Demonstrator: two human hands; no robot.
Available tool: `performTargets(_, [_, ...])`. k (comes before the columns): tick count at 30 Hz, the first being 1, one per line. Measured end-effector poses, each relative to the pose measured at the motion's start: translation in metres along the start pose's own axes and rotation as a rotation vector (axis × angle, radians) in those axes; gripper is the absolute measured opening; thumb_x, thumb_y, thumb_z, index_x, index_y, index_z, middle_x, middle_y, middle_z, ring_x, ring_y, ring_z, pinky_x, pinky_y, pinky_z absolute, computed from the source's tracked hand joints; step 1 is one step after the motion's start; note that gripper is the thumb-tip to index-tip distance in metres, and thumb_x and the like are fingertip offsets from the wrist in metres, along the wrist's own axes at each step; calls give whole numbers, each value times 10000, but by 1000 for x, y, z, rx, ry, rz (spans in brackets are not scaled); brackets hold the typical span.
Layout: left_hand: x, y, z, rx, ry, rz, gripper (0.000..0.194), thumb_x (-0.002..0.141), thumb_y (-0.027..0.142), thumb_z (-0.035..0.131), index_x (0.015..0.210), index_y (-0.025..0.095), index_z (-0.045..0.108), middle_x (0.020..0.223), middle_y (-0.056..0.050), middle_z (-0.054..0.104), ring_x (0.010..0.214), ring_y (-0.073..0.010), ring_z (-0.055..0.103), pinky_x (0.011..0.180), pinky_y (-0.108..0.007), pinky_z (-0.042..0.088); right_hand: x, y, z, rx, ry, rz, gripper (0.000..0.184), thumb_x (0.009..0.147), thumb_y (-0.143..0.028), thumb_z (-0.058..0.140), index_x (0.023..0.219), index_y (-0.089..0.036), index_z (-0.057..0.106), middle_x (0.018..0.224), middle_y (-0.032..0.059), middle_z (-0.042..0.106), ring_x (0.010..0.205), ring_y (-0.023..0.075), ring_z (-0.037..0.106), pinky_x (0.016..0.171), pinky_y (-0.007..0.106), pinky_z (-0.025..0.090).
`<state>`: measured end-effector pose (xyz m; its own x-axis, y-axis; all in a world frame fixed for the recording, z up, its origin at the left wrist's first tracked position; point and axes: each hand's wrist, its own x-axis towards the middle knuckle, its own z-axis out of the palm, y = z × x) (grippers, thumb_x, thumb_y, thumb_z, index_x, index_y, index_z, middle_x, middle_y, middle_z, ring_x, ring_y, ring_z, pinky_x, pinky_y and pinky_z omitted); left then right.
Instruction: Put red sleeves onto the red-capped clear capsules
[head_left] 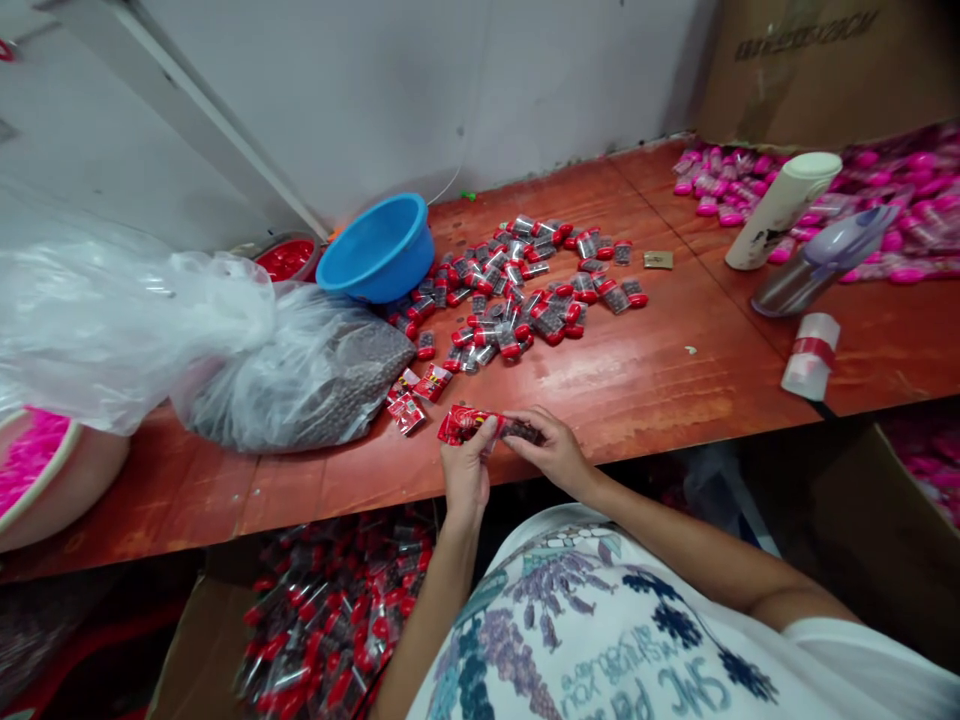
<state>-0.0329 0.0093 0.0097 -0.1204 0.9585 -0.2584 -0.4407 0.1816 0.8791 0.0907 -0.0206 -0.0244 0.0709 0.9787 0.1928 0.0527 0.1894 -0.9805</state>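
Observation:
Just above the table's front edge, my left hand [466, 470] pinches a red printed packet [463, 424], its thumb on top. My right hand [559, 455] meets it from the right, fingers closed on a small dark-filled container [527, 432] that seems to touch the packet. The fingers partly hide the container. Just left of my hands lie a few more red printed packets [406, 412]. Beyond them spreads a loose heap of small clear containers [517, 290] with red caps and dark contents.
A blue basin [379, 250] and a plastic bag of dark beads [315, 370] stand left. To the right are a white bottle [780, 212], a grey tumbler [817, 265], a clear roll with a red band [812, 357] and pink containers [900, 230]. Below the table, a carton [199, 650] holds red-capped containers.

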Motion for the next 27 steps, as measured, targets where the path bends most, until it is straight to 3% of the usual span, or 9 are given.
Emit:
performTargets(4, [1, -1, -2, 58, 2, 69, 253, 561, 175, 841, 729, 158, 652, 661, 30, 673, 618, -93, 627, 644, -197, 494, 0, -1, -4, 10, -20, 11, 305, 826, -294, 646, 1130, -272, 666, 982, 33, 632, 898, 171, 622, 794, 294, 504])
performTargets(7, [1, 1, -6, 95, -38, 64, 249, 562, 171, 837, 734, 152, 658, 678, 17, 683, 630, -107, 632, 632, -200, 489, 1, -1, -4, 185, -27, 136, 319, 788, -333, 693, 1096, -255, 673, 1002, 33, 667, 916, 182, 638, 823, 320, 514])
performTargets(11, [-2, 6, -10, 117, -87, 24, 417, 543, 156, 843, 922, 181, 672, 767, 1, 718, 676, -135, 656, 638, -218, 492, 1, -1, -4, 335, -75, 256, 351, 755, -354, 722, 1083, -245, 661, 951, 20, 697, 841, 174, 653, 766, 312, 530])
performTargets(13, [-4, 8, -8, 131, -76, 26, 419, 552, 155, 838, 936, 186, 674, 766, 3, 718, 667, -130, 651, 650, -221, 493, 0, 0, -4, 248, -58, 205, 399, 765, -352, 715, 1146, -262, 638, 962, 18, 682, 836, 167, 644, 774, 304, 525])
performTargets(17, [-3, 10, -2, 196, -108, 37, 201, 579, 172, 822, 711, 145, 672, 659, 13, 671, 601, -108, 605, 645, -217, 488, -3, 2, -6, 67, -54, 83, 456, 821, -346, 663, 1265, -297, 572, 1029, 29, 643, 876, 165, 623, 798, 293, 515])
performTargets(22, [-1, 9, 2, 175, -93, 10, 203, 581, 207, 823, 702, 134, 677, 651, 10, 667, 603, -119, 601, 646, -240, 493, -2, 2, -12, -57, -100, -37, 429, 860, -300, 623, 1283, -310, 559, 1063, 42, 605, 974, 181, 601, 857, 307, 489])
performTargets(27, [0, 5, 2, 181, -108, 16, 231, 551, 190, 836, 701, 133, 670, 658, 11, 664, 619, -117, 594, 657, -236, 484, -1, 0, -10, -17, -97, 0, 405, 861, -281, 610, 1263, -314, 578, 1026, 33, 581, 935, 166, 589, 825, 291, 491])
